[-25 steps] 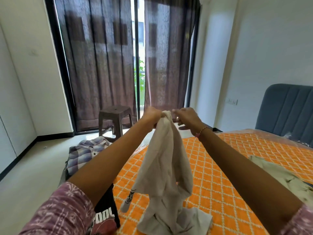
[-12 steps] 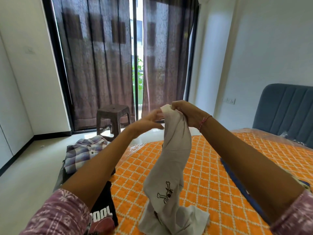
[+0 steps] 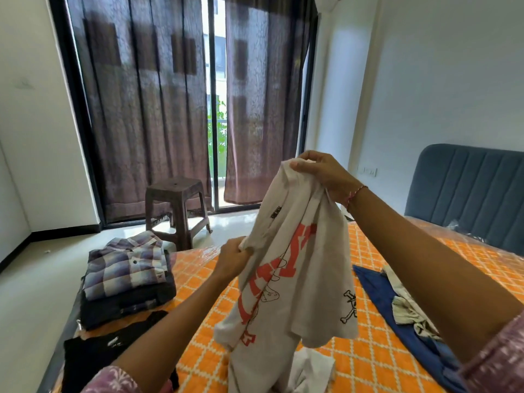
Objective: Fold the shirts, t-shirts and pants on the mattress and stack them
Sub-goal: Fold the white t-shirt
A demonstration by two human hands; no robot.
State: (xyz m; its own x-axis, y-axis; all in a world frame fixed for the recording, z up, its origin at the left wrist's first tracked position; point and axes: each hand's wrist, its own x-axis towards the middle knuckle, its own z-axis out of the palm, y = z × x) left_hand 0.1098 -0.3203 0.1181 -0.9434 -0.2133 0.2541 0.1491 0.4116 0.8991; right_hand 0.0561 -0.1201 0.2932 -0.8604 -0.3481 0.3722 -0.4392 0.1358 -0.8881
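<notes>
Above the orange mattress (image 3: 368, 350): a white t-shirt (image 3: 295, 279) with red lettering and a black skull print, held up in both hands, its lower part trailing onto the quilted cover. Right hand (image 3: 323, 173) raised, fingers and thumb pinched on the top edge of the cloth; a red thread band at the wrist. Left hand (image 3: 234, 260) lower, fingers curled tight around a bunched fold at the shirt's left side. At the mattress's left edge, a folded stack (image 3: 127, 282) (plaid shirt on top of dark garments), and nearer the camera a black t-shirt (image 3: 93, 355), lying flat. To the right, a blue garment (image 3: 377, 287) spread out with pale crumpled clothes (image 3: 405, 307) on top. Beyond, a brown stool (image 3: 175, 199) before dark curtains (image 3: 141, 109).
</notes>
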